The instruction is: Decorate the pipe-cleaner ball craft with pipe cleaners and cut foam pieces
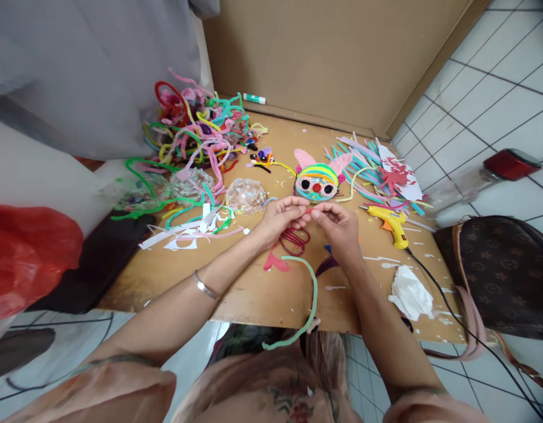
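Note:
My left hand (283, 221) and my right hand (337, 226) meet above the middle of the wooden table, fingertips pinched on a small red piece (309, 211) between them. Just below my left hand lie coiled dark red pipe cleaners (294, 241), beside a pink-red cut shape (276, 262). A pale green pipe cleaner (314, 294) curves down past the table's front edge. Behind my hands sits a decorated animal face (317, 182) with pink ears, round black-and-pink eyes and a red nose. A dark purple piece (326, 265) is partly hidden by my right wrist.
Tangled pipe cleaners (201, 132) and clear domes (246, 195) lie left, with white paper scraps (205, 220). To the right are a yellow glue gun (392, 224) with its cord, crumpled tissue (411, 292), straight pipe cleaners (363, 170) and a brown bag (500, 276). A glue stick (254, 98) lies behind.

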A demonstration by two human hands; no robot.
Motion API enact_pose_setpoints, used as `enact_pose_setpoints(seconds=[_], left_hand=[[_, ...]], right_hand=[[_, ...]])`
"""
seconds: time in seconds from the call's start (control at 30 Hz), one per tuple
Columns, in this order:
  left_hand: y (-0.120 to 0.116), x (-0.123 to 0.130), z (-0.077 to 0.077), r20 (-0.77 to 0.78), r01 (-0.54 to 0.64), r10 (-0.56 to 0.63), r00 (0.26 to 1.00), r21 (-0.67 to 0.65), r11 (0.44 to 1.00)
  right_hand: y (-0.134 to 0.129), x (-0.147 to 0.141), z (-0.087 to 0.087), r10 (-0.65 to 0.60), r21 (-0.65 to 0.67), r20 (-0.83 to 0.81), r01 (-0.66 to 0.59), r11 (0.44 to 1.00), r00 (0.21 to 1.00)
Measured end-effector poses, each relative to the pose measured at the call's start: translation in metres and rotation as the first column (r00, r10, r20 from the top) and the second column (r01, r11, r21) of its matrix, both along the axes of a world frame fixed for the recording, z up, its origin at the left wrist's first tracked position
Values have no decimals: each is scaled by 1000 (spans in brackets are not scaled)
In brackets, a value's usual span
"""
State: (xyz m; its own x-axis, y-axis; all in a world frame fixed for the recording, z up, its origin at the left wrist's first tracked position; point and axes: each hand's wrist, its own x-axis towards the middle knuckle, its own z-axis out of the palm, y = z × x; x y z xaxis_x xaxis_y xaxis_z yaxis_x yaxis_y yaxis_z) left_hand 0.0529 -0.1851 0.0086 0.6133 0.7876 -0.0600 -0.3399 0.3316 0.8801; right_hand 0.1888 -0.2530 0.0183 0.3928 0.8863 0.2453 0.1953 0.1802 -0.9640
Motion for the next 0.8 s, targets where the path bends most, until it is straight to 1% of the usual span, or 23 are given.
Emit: enact_pose_setpoints(seconds=[0.1, 0.17, 0.33, 0.47, 0.6, 0.67, 0.8], left_hand=[[0, 1, -2, -18, -33, 33, 999, 39, 999], [1, 1, -4, -22, -49, 50, 998, 63, 997], [0, 1, -4, -58, -52, 60, 996, 136, 989], [-2, 0, -4, -87, -70, 91, 992, 214, 974], [-3, 0, -4, -108, -98, 126, 986, 233, 968], [-3, 1, -4, -122, -89, 120, 985, 231, 969], [-4, 0, -3, -144, -69, 104, 984, 228, 971]], right_hand=[[0, 1, 0, -7, -68, -151, -4, 998, 988], [1, 2, 1, 0, -92, -222, -21, 996, 975], [1, 0, 1, 15, -116, -272, -48, 992, 962], [1, -1, 0, 61, -129, -281, -100, 987, 958], [1, 0, -1, 62, -143, -281, -106, 984, 958], [1, 1, -2, 62, -153, -257, -104, 983, 964], [1, 3, -3, 66, -140, -154, -87, 986, 986]])
